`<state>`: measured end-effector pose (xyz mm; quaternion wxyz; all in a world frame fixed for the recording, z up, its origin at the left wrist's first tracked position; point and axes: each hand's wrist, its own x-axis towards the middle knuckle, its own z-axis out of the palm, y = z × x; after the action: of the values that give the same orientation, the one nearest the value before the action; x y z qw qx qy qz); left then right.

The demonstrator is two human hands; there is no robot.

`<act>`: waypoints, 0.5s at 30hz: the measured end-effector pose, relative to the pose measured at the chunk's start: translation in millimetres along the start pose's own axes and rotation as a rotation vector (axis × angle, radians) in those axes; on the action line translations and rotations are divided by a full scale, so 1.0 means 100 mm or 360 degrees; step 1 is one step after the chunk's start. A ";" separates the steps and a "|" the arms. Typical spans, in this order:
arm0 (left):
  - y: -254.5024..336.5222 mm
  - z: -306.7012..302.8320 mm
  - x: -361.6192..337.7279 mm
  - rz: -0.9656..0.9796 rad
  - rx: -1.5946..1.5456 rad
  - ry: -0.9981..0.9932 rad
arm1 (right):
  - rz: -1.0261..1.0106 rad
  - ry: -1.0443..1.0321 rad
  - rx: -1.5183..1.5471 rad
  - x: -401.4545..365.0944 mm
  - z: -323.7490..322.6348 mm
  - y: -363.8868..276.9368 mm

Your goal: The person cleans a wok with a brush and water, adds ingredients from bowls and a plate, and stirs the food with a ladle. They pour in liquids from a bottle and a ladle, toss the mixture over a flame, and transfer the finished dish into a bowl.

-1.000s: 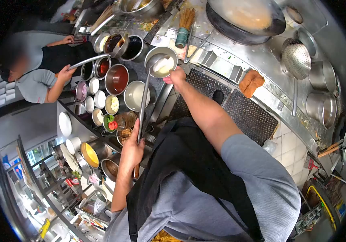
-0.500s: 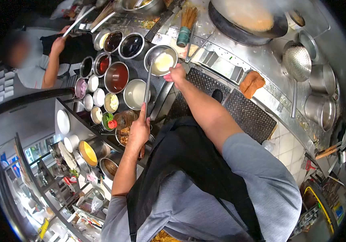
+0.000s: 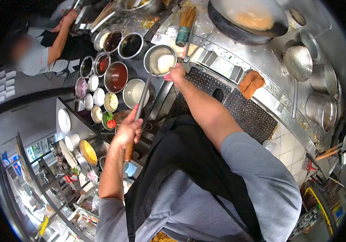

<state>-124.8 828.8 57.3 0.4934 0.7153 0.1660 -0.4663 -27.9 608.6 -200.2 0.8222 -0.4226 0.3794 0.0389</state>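
My left hand (image 3: 129, 131) grips a long-handled ladle (image 3: 142, 99), a metal shaft with a wooden end. Its tip reaches the near rim of a steel bowl (image 3: 153, 55), though the scoop itself is hard to make out. A pale cream-coloured mass (image 3: 165, 63) lies in the bowl, towards its right side. My right hand (image 3: 175, 74) is closed on the bowl's lower right rim. Just below the bowl stands a pot of whitish liquid (image 3: 134, 93). Beside that is a pot of red sauce (image 3: 116, 77).
At the upper right, a steaming wok (image 3: 237, 36) holds orange-brown liquid. A bamboo brush (image 3: 185, 28), an orange-brown cloth (image 3: 252, 84) and a perforated strainer (image 3: 298, 62) rest along the steel counter. Several small tubs and a red-capped bottle (image 3: 111, 124) stand at left. Another person (image 3: 40, 52) works upper left.
My left hand has moved down and left, drawing the ladle back towards me. The bowl and my right hand stay nearly in place. The other person's arms have shifted upward.
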 end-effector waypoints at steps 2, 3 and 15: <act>0.07 -0.21 0.02 -0.0083 -0.0151 -0.0113 | 0.0009 0.0002 -0.0004 0.01 -0.03 0.03; 0.09 -0.30 0.05 -0.0132 -0.0344 -0.0214 | 0.0008 -0.0013 -0.0049 0.00 -0.05 0.03; -0.32 0.37 -0.27 0.0297 0.0348 0.0252 | -0.0014 -0.0004 -0.0127 -0.05 -0.11 0.00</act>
<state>-179.6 817.5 58.5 0.4392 0.8115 0.0856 -0.3759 -38.3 601.9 -201.3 0.8054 -0.4565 0.3746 0.0510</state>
